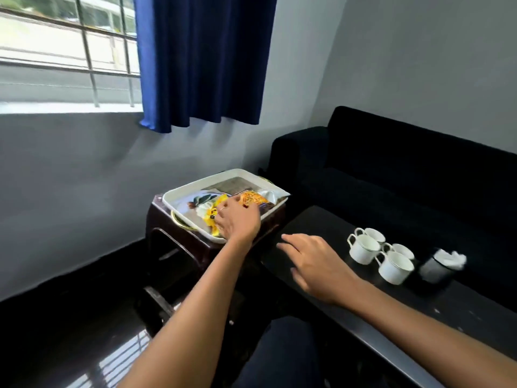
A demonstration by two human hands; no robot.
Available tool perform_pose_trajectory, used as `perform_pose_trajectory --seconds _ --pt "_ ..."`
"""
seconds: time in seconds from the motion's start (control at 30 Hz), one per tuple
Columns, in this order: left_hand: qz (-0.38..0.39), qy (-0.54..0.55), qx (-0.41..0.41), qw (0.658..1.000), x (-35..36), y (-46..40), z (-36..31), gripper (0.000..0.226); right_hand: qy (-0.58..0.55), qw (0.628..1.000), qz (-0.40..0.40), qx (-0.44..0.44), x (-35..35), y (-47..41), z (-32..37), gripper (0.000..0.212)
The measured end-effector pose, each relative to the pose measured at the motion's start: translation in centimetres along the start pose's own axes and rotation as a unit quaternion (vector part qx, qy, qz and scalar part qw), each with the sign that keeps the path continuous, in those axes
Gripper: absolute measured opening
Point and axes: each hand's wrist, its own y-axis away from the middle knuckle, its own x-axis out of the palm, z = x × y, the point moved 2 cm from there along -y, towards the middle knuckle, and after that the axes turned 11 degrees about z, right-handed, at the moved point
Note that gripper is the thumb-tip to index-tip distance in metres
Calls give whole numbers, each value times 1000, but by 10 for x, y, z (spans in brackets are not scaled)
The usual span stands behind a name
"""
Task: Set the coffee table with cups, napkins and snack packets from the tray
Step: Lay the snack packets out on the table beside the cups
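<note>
A white tray (183,189) with gold handles sits on a dark side stool. In it lie an orange snack packet (253,198) and a white napkin (270,194). My left hand (236,219) reaches into the tray, its fingers on the packet's near edge; whether it grips the packet is hidden by the hand itself. My right hand (313,261) hovers flat with spread fingers over the black coffee table (316,219). Several white cups (380,253) stand grouped on the table, next to a dark holder with white napkins (440,264).
The dark stool (195,242) stands just left of the coffee table. A black sofa (391,169) runs behind the table along the grey wall. A blue curtain (204,60) and a barred window are above. The floor is dark and glossy.
</note>
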Motion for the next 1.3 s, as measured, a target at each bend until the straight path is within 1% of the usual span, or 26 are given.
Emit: perform_pose_trajectory --seconds 0.03,0.07,0.1,0.13,0.17,0.2,0.23,0.27,0.4,0.43,0.53,0.63,0.7,0.8,0.87,1.0,1.1,1.17,1.23,1.3 --pt "-53 111 -43 991 -8 -4 0 39 -26 1000 8 -3 1 -17 4 58" --pt "-92 224 -86 966 -14 -9 0 35 -56 998 9 -1 4 -34 7 57" --pt "-114 323 -126 931 -19 -15 2 35 -86 996 11 8 7 -51 10 55" --pt "-122 395 -159 896 -24 -22 4 38 -116 993 9 20 11 -67 13 54" --pt "-124 443 -184 868 -27 -28 8 42 -145 989 8 35 15 -82 16 54" --pt "-120 476 -200 848 -31 -34 11 47 -180 982 10 53 19 -99 19 54" --pt "-115 495 -209 835 -32 -37 12 51 -217 973 13 74 22 -114 21 55" --pt "-113 503 -212 830 -32 -39 13 52 -251 963 18 95 26 -129 22 56" --pt "-120 496 -211 834 -26 -36 10 44 -338 924 65 167 44 -177 21 70" --pt "-120 496 -215 833 -25 -35 9 44 -350 916 81 179 49 -186 20 70" --pt "-118 487 -229 835 -23 -33 9 45 -375 897 116 202 60 -209 20 59" --pt "-119 473 -236 840 -21 -30 8 45 -397 882 131 219 69 -218 27 60" --pt "-117 471 -235 842 -20 -29 7 45 -395 882 107 232 73 -220 29 53" --pt "-121 467 -235 844 -19 -28 5 47 -378 892 47 244 73 -216 31 38" --pt "-128 470 -236 841 -20 -26 4 47 -370 897 24 242 67 -213 31 35" --pt "-142 497 -229 825 -23 -24 0 45 -378 899 -9 222 48 -198 29 42" --pt "-168 498 -215 823 -23 -17 -4 40 -396 888 -50 229 30 -178 24 50" --pt "-187 469 -201 839 -22 -11 -7 37 -410 875 -84 243 17 -162 19 55" --pt "-186 450 -184 854 -19 -4 -11 35 -416 861 -121 267 8 -140 12 59" --pt "-149 434 -179 870 -11 4 -13 35 -414 852 -144 285 1 -114 6 63"
